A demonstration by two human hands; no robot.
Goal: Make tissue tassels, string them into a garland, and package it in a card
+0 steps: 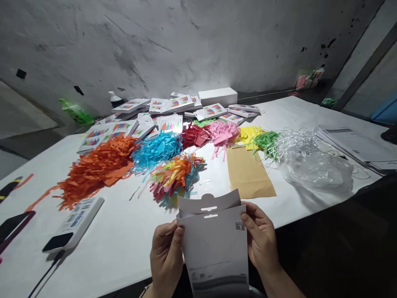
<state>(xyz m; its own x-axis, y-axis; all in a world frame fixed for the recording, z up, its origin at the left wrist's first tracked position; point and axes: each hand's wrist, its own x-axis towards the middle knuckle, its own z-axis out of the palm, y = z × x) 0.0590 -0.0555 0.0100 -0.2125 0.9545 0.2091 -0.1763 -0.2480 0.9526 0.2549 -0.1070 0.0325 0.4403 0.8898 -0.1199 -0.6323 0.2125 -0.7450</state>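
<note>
Between my two hands is a white cardboard box (214, 244) with a hanging slot, its printed side facing me and its top flap standing up. My left hand (167, 250) pinches the box's left edge near the top. On the opposite edge, my right hand (262, 236) grips with the thumb in front and fingers behind. Just beyond the box lies a multicoloured bundle of paper tassels (175, 176). A brown paper sheet or envelope (249, 174) rests on the table ahead of my right hand.
Orange (99, 167), blue (158, 149), red, pink, yellow and green tassel piles cross the white table. Behind them are several printed boxes (170, 103). Clear plastic and string (313, 165) and flat cartons (356, 145) lie right. A power bank (74, 223) with cable lies left.
</note>
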